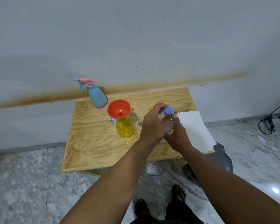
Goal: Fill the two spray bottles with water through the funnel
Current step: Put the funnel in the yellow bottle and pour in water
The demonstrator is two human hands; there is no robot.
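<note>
The person is holding a clear water bottle [170,125] with both hands, just above the counter [94,143]. The right hand [179,136] is wrapping its fingers around the bottle's body. The left hand [152,125] is curling its fingers around the blue cap [168,110] at the top. It looks like the cap is being twisted, though I cannot tell if it is going on or coming off.

To do this well, the right hand should be gripping gently, because a hard squeeze could push water out. The bottle should be staying upright.

The yellow spray bottle [125,128] is standing to the left of the fingers, nearby, with the orange funnel [119,109] sitting in its neck. The blue spray bottle [97,97] is standing farther off, beyond the funnel, with its pink sprayer top on. White paper [197,128] is lying just right of the fingers.
</note>
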